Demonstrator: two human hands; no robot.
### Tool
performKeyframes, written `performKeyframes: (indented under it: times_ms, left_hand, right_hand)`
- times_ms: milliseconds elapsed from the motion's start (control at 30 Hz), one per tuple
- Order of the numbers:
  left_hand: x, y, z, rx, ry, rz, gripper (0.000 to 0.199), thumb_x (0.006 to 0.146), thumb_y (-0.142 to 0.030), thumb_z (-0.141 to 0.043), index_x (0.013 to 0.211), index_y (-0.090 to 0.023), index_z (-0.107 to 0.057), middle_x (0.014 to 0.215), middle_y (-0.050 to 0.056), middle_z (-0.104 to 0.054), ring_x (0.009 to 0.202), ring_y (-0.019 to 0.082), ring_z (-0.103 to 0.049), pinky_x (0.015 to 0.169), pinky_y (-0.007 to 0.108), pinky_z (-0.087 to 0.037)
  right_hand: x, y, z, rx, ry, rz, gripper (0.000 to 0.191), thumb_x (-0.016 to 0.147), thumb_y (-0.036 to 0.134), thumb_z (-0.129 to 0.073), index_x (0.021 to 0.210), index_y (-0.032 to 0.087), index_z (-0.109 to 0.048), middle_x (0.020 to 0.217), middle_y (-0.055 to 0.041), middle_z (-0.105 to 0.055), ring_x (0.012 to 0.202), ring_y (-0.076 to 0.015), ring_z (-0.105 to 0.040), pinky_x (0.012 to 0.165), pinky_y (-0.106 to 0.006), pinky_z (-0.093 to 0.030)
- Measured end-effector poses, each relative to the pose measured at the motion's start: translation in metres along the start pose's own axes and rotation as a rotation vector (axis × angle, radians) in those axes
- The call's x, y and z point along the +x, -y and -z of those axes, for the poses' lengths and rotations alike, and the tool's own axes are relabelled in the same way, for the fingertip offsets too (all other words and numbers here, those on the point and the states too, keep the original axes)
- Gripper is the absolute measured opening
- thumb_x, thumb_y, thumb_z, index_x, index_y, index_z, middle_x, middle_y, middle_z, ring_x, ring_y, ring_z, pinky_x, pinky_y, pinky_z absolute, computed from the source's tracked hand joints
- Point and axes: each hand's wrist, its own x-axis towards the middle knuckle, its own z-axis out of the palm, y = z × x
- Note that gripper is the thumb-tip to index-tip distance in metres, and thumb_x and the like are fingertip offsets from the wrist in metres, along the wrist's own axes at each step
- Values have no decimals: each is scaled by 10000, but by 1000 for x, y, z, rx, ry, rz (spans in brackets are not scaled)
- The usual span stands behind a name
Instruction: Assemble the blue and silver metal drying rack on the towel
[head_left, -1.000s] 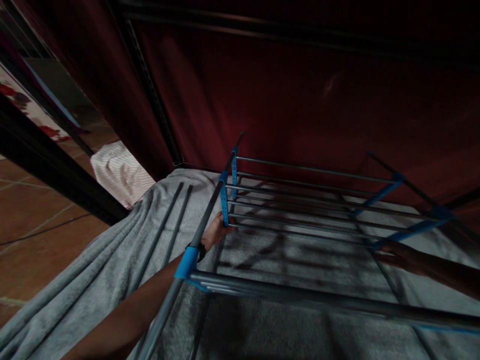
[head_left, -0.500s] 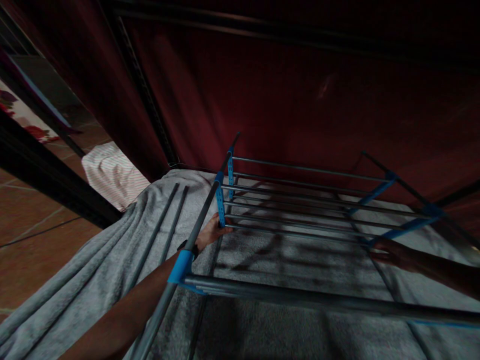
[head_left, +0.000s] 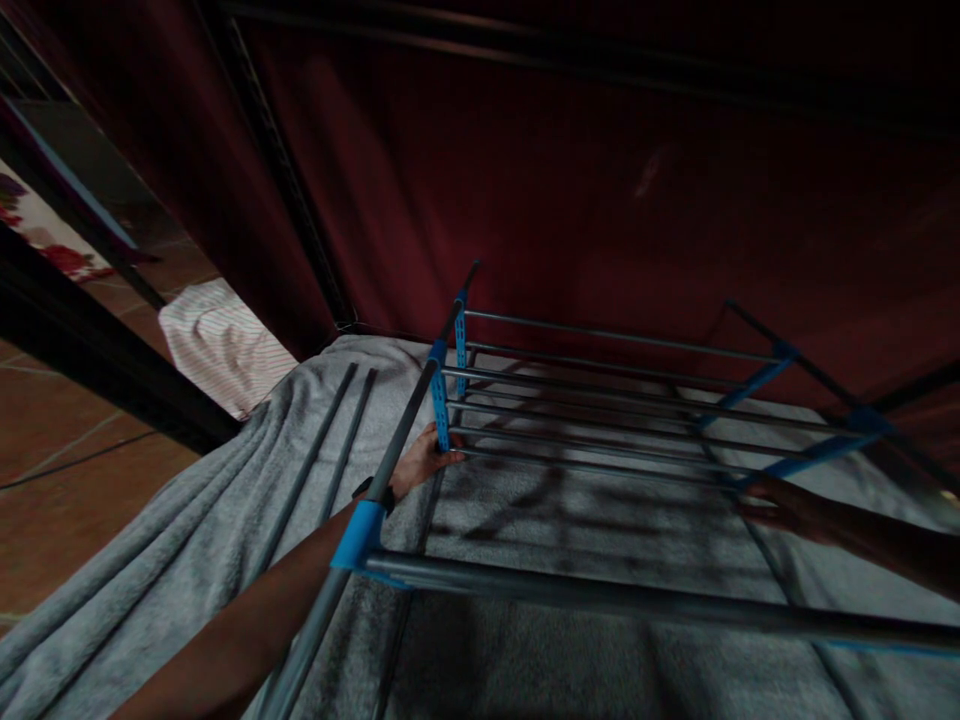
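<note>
A rack of grey metal tubes [head_left: 600,588] with blue plastic connectors lies across a grey blanket [head_left: 570,520]. My left hand [head_left: 421,463] is closed around the lower end of a slotted blue bracket [head_left: 440,405] on the left side, its thumb and fingers by the lowest crossbar's end. At the right side, my right hand [head_left: 784,507] is closed at the low near end of the opposite blue bracket [head_left: 810,458]; its fingertips are partly hidden in shadow. Several thin crossbars run between the two brackets. A thicker blue joint [head_left: 358,535] sits nearer, above my left forearm.
Two loose tubes [head_left: 309,458] lie on the blanket left of the rack. Dark red cloth [head_left: 570,200] hangs behind it, with a black metal frame [head_left: 281,150]. A striped cloth [head_left: 225,340] and a tiled floor [head_left: 67,510] are at the left.
</note>
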Motion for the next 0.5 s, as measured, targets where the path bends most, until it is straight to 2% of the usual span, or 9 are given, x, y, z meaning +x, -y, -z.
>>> performKeyframes:
  times_ms: [200, 500]
  left_hand:
    - [2, 6, -2, -4, -14, 3, 202, 722, -332, -766, 827, -172, -702, 931, 74, -577, 915, 252, -543, 825, 392, -472]
    - [-3, -2, -5, -20, -30, 23, 213, 752, -373, -736, 833, -180, -696, 915, 77, -587, 877, 247, -552, 797, 391, -481]
  right_hand:
    - [-2, 2, -1, 27, -28, -68, 235, 537, 303, -672, 742, 276, -560, 988, -107, -585, 781, -255, -717, 835, -346, -563]
    - [-3, 3, 0, -49, -18, -38, 248, 534, 345, -654, 755, 283, -561, 1043, -128, -582, 813, -265, -726, 817, -342, -542]
